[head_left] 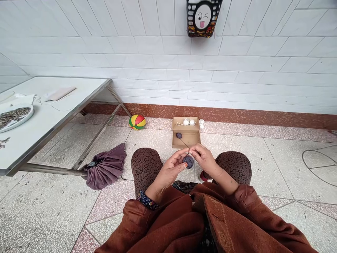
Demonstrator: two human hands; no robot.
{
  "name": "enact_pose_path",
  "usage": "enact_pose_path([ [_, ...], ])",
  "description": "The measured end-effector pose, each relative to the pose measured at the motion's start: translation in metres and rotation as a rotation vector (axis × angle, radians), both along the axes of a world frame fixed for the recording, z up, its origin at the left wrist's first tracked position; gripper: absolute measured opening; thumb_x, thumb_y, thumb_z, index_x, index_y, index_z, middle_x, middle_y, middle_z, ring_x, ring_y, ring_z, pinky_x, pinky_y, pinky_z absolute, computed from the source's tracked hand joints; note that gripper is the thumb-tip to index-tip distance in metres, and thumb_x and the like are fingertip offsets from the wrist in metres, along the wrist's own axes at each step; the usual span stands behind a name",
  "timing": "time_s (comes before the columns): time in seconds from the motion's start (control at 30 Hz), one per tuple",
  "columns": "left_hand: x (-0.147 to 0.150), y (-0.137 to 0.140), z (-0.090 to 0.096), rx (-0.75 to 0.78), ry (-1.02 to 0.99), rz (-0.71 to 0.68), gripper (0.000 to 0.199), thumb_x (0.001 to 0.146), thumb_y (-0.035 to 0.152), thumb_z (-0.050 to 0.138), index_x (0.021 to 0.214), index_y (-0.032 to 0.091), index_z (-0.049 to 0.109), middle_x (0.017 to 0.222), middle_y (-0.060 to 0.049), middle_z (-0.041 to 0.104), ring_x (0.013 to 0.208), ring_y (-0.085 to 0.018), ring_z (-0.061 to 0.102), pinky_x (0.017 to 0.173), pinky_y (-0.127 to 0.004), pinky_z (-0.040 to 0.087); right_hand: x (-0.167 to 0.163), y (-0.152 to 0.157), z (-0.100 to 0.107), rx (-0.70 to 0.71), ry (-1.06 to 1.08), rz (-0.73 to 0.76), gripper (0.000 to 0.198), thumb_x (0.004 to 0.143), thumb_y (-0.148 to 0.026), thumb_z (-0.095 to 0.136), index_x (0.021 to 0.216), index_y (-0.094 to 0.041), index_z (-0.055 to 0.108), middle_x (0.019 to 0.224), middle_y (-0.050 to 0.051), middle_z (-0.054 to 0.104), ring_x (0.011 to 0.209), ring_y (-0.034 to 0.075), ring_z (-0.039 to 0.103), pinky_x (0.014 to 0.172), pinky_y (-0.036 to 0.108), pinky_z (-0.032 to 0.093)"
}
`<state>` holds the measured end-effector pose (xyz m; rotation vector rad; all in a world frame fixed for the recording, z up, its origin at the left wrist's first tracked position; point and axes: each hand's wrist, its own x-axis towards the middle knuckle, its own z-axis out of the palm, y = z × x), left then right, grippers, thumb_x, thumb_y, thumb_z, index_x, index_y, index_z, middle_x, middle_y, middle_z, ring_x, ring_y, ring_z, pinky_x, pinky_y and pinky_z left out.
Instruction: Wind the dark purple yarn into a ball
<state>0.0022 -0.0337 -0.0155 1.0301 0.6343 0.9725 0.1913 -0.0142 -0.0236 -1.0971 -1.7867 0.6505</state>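
Note:
In front of my lap, my left hand [172,166] has its fingers round a small ball of dark purple-grey yarn [188,161]. My right hand [202,156] meets it at the top, fingertips pinched on the yarn strand close to the left fingertips. From there the dark strand runs down to a smaller dark yarn ball [179,135] lying in an open cardboard box [177,143] on the floor. White yarn balls [189,122] rest on the box's raised lid, and more white ones [201,123] sit just right of it.
A white table [65,105] stands at left, bearing a plate of seeds [32,111]. Beneath its edge lies a folded purple umbrella [106,168]. A coloured ball [137,122] is near the wall. A black basket [204,31] hangs above; a wire frame [319,165] is at right.

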Motion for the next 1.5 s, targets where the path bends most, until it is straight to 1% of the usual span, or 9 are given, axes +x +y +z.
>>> enact_pose_path([
  [0.17, 0.000, 0.001, -0.001, -0.056, -0.019, 0.064, 0.037, 0.077, 0.031, 0.083, 0.113, 0.024, 0.077, 0.123, -0.008, 0.069, 0.116, -0.023, 0.059, 0.105, -0.036, 0.042, -0.002, -0.005, -0.011, -0.043, -0.025, -0.008, 0.020, 0.102, -0.030, 0.051, 0.087, -0.022, 0.061, 0.079, 0.002, 0.064, 0.076, 0.018, 0.060, 0.071, 0.028, 0.046],
  [0.4, -0.002, 0.003, 0.004, -0.137, -0.018, 0.138, 0.044, 0.077, 0.027, 0.081, 0.120, 0.022, 0.074, 0.120, -0.008, 0.070, 0.113, -0.021, 0.061, 0.102, -0.035, 0.043, -0.009, -0.013, -0.018, -0.047, -0.091, 0.057, 0.020, 0.103, -0.026, 0.045, 0.088, -0.022, 0.057, 0.081, 0.003, 0.064, 0.077, 0.018, 0.061, 0.071, 0.029, 0.049],
  [0.63, -0.004, 0.010, -0.006, 0.029, 0.252, 0.394, 0.038, 0.070, 0.019, 0.079, 0.106, 0.020, 0.065, 0.095, -0.002, 0.068, 0.090, -0.015, 0.062, 0.087, -0.030, 0.048, -0.005, -0.027, 0.008, 0.015, -0.247, 0.290, 0.021, 0.105, -0.029, 0.047, 0.092, -0.021, 0.062, 0.082, 0.003, 0.066, 0.075, 0.016, 0.062, 0.072, 0.027, 0.050],
  [0.83, -0.002, 0.007, -0.005, 0.140, 0.386, 0.282, 0.031, 0.070, 0.018, 0.078, 0.096, 0.018, 0.062, 0.091, -0.002, 0.067, 0.082, -0.014, 0.062, 0.083, -0.030, 0.048, 0.008, -0.009, 0.032, 0.177, -0.285, 0.236, 0.022, 0.105, -0.031, 0.049, 0.096, -0.021, 0.067, 0.081, 0.004, 0.065, 0.072, 0.016, 0.061, 0.067, 0.027, 0.048],
  [1.03, -0.001, 0.001, 0.005, 0.096, 0.231, 0.081, 0.034, 0.073, 0.030, 0.083, 0.100, 0.018, 0.065, 0.093, -0.004, 0.068, 0.087, -0.016, 0.062, 0.083, -0.031, 0.050, 0.007, 0.012, 0.010, 0.075, -0.190, 0.141, 0.025, 0.105, -0.034, 0.050, 0.090, -0.021, 0.066, 0.080, 0.003, 0.067, 0.077, 0.017, 0.064, 0.071, 0.028, 0.049],
  [1.13, -0.003, 0.003, 0.004, 0.007, 0.143, 0.127, 0.038, 0.076, 0.039, 0.082, 0.102, 0.018, 0.064, 0.093, -0.004, 0.067, 0.082, -0.015, 0.062, 0.072, -0.028, 0.051, 0.001, 0.005, -0.011, 0.003, -0.117, 0.107, 0.026, 0.106, -0.032, 0.046, 0.089, -0.021, 0.063, 0.078, 0.002, 0.066, 0.072, 0.016, 0.063, 0.068, 0.027, 0.049],
  [1.27, -0.003, 0.008, -0.004, -0.104, 0.087, 0.215, 0.043, 0.074, 0.040, 0.083, 0.103, 0.019, 0.060, 0.090, -0.001, 0.065, 0.074, -0.013, 0.061, 0.066, -0.026, 0.050, -0.005, -0.009, -0.025, -0.020, -0.182, 0.121, 0.027, 0.105, -0.032, 0.045, 0.084, -0.021, 0.059, 0.077, 0.002, 0.064, 0.072, 0.016, 0.061, 0.067, 0.026, 0.049],
  [1.37, -0.002, 0.011, -0.009, -0.057, 0.156, 0.293, 0.041, 0.070, 0.035, 0.085, 0.099, 0.019, 0.061, 0.088, 0.000, 0.066, 0.076, -0.012, 0.061, 0.070, -0.026, 0.050, -0.006, -0.018, -0.022, -0.012, -0.260, 0.176, 0.025, 0.105, -0.030, 0.045, 0.087, -0.021, 0.061, 0.080, 0.003, 0.065, 0.077, 0.017, 0.062, 0.072, 0.028, 0.051],
  [1.5, -0.004, 0.010, -0.012, 0.092, 0.352, 0.352, 0.035, 0.069, 0.025, 0.082, 0.097, 0.019, 0.063, 0.088, -0.001, 0.069, 0.077, -0.014, 0.062, 0.076, -0.028, 0.049, -0.005, -0.027, -0.002, 0.038, -0.297, 0.299, 0.020, 0.105, -0.027, 0.046, 0.095, -0.022, 0.063, 0.085, 0.004, 0.068, 0.078, 0.017, 0.064, 0.074, 0.028, 0.052],
])
